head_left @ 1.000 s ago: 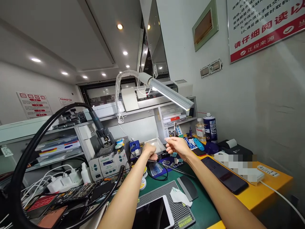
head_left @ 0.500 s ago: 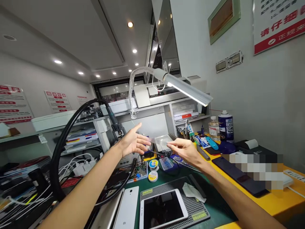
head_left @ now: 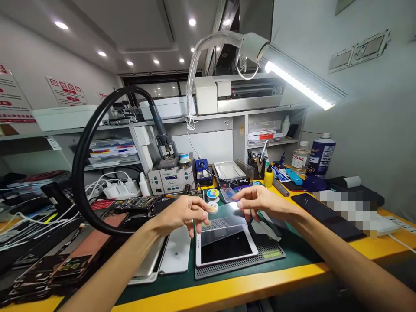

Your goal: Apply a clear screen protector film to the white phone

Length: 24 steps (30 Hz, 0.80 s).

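Note:
My left hand and my right hand are pinched on opposite edges of a clear sheet, thin and see-through, with a bright reflection near the right fingertips. The sheet hangs tilted above a white-framed tablet. Screen up and dark, the tablet lies on a grey perforated mat. A crumpled pale wipe is on the right part of that mat, below my right hand. Left of the tablet is a white phone, back up.
A lit lamp hangs over the bench. A black flexible hose arches at left near my forearm. Round tins, a soldering station, a yellow bottle and a spray can stand behind. A dark phone lies right.
My view has tipped downward. My left hand, spread before, has closed on the clear sheet's left edge. Both hands are now lower, over the tablet, with the sheet stretched between them.

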Available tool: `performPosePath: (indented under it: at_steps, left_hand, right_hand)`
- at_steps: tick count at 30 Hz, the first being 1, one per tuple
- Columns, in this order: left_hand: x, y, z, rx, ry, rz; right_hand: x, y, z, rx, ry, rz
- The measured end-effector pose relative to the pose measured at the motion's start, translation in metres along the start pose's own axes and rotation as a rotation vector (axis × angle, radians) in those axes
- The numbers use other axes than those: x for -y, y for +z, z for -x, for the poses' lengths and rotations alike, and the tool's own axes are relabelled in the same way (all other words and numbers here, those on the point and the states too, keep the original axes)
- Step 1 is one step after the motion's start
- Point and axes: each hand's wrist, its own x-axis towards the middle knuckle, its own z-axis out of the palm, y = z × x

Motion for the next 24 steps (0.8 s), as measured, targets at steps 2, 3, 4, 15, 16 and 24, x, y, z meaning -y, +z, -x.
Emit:
performPosePath:
  at_steps: [2, 3, 4, 15, 16, 24]
  left_hand:
    - [0.008, 0.005, -0.005, 0.031, 0.01, -0.015]
    - [0.011, 0.006, -0.007, 0.04, 0.012, -0.024]
    - [0.014, 0.008, -0.008, 0.043, 0.012, -0.033]
    - [0.031, 0.002, 0.003, -0.079, -0.05, -0.176]
    - [0.032, 0.002, 0.005, -0.094, -0.071, -0.205]
    - [0.052, 0.004, 0.012, -0.227, -0.058, -0.462]
  right_hand:
    - [-0.004, -0.003, 0.001, 0.078, 0.068, 0.003]
    - [-0.006, -0.004, 0.001, 0.096, 0.091, 0.004]
    - [-0.008, -0.005, 0.0, 0.1, 0.106, 0.007]
    - [-0.025, 0.003, -0.001, 0.064, 0.277, -0.046]
    - [-0.026, 0.005, 0.0, 0.062, 0.292, -0.047]
    - [-0.035, 0.009, -0.001, 0.046, 0.329, -0.07]
